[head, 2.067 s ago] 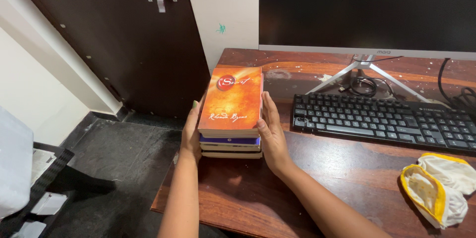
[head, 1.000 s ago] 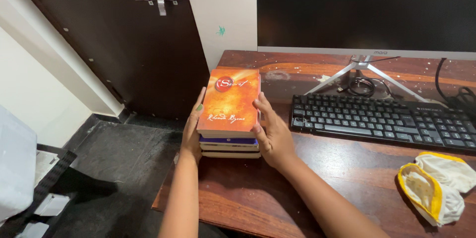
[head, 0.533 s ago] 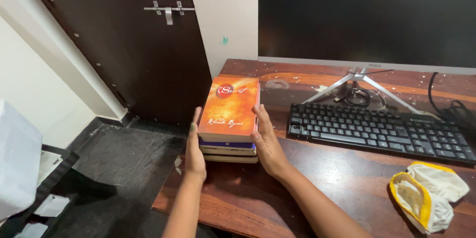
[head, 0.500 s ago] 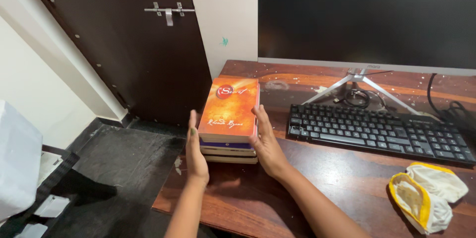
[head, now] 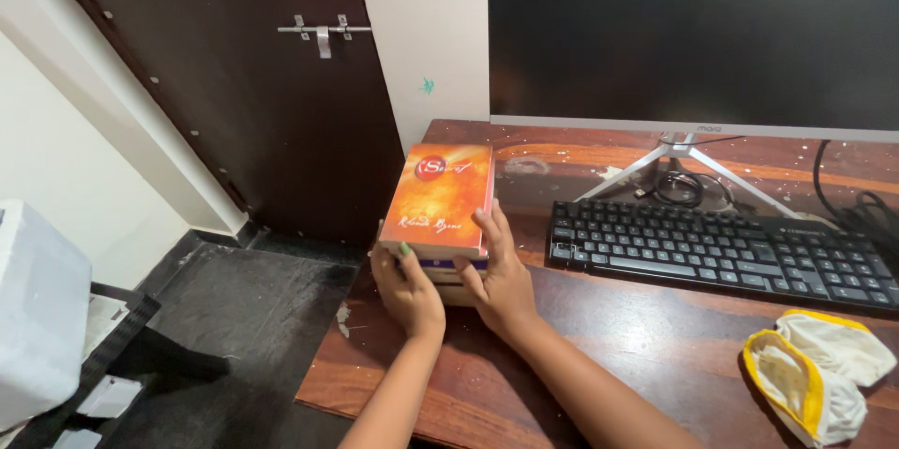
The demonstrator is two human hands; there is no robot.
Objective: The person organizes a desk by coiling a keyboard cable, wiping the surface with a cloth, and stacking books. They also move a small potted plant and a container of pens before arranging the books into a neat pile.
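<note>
I have my left hand [head: 409,288] and right hand [head: 499,282] clasping the near end of the stack of books [head: 438,210], which sits just left of the black keyboard [head: 716,248] on the wooden desk [head: 655,355].

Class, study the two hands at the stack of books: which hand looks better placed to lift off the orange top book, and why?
Probably the right hand: its fingers already lie along the orange book's edge, while the left hand grips the stack's near end lower down.

A stack of books [head: 440,206] sits on the desk [head: 599,355], left of the keyboard [head: 716,248], monitor [head: 693,32] behind.
</note>
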